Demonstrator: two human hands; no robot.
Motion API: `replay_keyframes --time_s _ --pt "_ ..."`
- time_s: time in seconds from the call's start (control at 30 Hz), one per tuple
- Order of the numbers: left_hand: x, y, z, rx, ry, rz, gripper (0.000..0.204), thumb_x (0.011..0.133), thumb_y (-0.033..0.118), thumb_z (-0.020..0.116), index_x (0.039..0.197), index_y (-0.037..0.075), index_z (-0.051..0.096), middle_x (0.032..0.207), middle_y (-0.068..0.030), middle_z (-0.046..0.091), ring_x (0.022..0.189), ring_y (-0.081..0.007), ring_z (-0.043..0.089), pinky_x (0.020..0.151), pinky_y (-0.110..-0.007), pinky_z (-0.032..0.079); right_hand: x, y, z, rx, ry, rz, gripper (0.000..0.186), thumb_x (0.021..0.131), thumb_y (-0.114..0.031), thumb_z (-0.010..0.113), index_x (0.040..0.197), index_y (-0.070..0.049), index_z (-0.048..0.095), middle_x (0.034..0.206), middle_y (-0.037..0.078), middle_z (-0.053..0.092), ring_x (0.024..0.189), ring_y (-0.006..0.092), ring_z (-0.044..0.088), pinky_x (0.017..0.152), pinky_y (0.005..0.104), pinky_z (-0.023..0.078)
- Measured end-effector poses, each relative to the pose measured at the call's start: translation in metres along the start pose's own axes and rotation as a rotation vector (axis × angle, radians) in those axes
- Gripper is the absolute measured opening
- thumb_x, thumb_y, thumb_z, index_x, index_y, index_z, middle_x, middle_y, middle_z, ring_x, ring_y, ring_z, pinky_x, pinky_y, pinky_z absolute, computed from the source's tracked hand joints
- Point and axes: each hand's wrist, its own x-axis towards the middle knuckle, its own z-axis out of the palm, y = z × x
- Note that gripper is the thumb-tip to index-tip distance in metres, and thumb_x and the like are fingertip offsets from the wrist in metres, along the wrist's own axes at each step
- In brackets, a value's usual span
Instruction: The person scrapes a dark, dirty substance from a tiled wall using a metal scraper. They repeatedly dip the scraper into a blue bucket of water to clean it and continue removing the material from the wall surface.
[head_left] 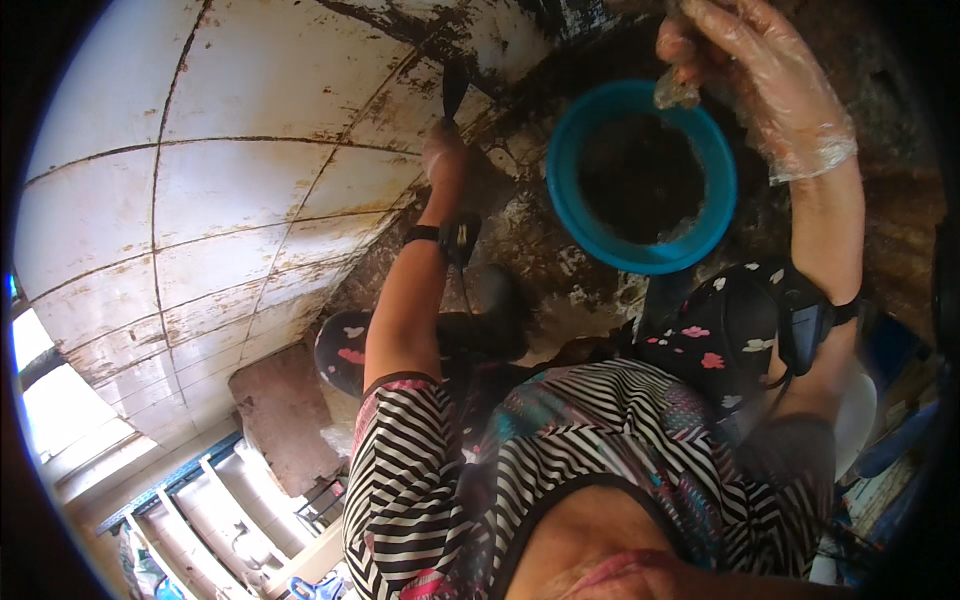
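My left hand is closed round the handle of a dark scraper, whose blade points away from me beside the stained white tiled wall. I cannot tell whether the blade touches the tiles. A clear plastic glove covers my right hand, raised over the far right rim of a round blue basin. Its fingers curl together, and a crumpled translucent bit hangs below them; what it is I cannot make out. Dark murky contents fill the basin's inside.
Brown and black grime coats the floor around the basin and the wall's lower edge. Behind on the left lie a brownish board and a blue-edged rack. My knees, in dark flowered trousers, flank the near side.
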Motion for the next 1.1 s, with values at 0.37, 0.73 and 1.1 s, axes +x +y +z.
replay_keyframes --time_s 0.37,0.73,1.1 --pt "0.012 -0.002 -0.044 -0.041 -0.088 0.087 0.032 0.090 0.033 0.040 0.104 0.010 0.058 0.099 -0.0172 0.062 0.092 -0.0369 0.058 0.074 -0.045 0.046 0.008 0.009 0.008 -0.103 -0.103 0.053 0.022 0.092 -0.017 0.050 0.100 0.002 0.056 0.075 0.008 0.062 0.066 0.0158 0.062 0.060 0.0285 0.054" --pt "0.021 0.017 -0.018 -0.099 -0.161 0.160 0.028 0.090 0.026 0.044 0.107 0.011 0.060 0.096 -0.0201 0.062 0.086 -0.0392 0.058 0.070 -0.048 0.046 -0.004 0.002 -0.001 -0.085 -0.018 0.015 0.023 0.090 -0.019 0.053 0.101 0.001 0.056 0.073 0.008 0.062 0.062 0.0166 0.061 0.058 0.0304 0.054" --pt "0.094 0.044 0.036 0.581 0.132 1.026 0.022 0.090 0.019 0.046 0.106 0.011 0.059 0.094 -0.0162 0.062 0.080 -0.0348 0.060 0.061 -0.046 0.048 -0.008 0.015 -0.010 -0.087 0.020 0.021 0.016 0.089 -0.015 0.052 0.094 0.000 0.056 0.073 0.010 0.061 0.059 0.0172 0.061 0.055 0.0291 0.055"
